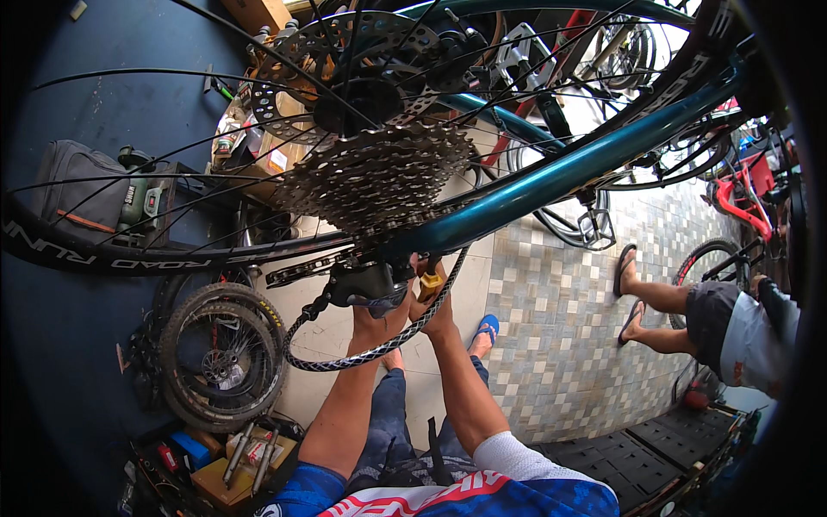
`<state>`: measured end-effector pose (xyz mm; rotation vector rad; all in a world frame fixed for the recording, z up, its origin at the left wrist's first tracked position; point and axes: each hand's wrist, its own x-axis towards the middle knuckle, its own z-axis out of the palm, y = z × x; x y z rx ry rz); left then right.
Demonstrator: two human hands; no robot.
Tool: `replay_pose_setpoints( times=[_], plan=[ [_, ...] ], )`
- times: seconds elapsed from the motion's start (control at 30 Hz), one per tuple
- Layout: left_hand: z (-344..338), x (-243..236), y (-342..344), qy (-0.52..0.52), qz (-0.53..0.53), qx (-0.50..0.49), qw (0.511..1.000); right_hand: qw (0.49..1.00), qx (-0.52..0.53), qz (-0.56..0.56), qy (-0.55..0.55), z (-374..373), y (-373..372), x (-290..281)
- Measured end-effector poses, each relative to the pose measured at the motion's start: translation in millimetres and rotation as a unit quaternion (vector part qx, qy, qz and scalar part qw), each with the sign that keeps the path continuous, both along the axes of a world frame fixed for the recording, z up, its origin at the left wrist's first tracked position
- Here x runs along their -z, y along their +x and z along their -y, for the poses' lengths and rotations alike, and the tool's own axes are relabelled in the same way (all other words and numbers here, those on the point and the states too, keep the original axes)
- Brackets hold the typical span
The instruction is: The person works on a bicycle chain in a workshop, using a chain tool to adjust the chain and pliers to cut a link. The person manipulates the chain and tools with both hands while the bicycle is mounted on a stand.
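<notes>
A bicycle rear wheel hangs in front of me with a large stepped cassette (375, 181) and a disc brake rotor (289, 73). Below the cassette sits a black rear derailleur (362, 286). A braided cable housing (366, 356) loops from it beneath my hands and up toward the teal frame tube (534, 181). My left hand (392, 317) reaches up behind the derailleur, its fingers mostly hidden. Beside it, my right hand (432, 314) is closed around a small yellow piece (429, 286) just under the frame; its exact kind is unclear.
Loose tires and wheels (220, 358) lie at the left, above a box of parts (228, 474). A grey bag (77, 185) rests farther up. Another person in sandals and grey shorts (713, 319) stands on the tiled floor at the right, near a red bicycle frame (745, 202).
</notes>
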<state>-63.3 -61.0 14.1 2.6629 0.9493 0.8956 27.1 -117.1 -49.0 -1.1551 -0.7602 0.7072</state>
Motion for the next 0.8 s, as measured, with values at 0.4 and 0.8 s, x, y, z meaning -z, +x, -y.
replay_pose_setpoints(
  times=[0.4, 0.8],
  plan=[
    [-1.0, 2.5, 0.4, -0.075, 0.024, -0.013, 0.997, 0.994, -0.012, -0.087, -0.062, -1.4, -1.4, -9.1],
    [2.8, -1.7, 13.0, -0.363, 0.213, -0.016, 0.907, 0.996, 0.021, -0.048, -0.071, -1.9, -2.9, -3.3]
  ],
)
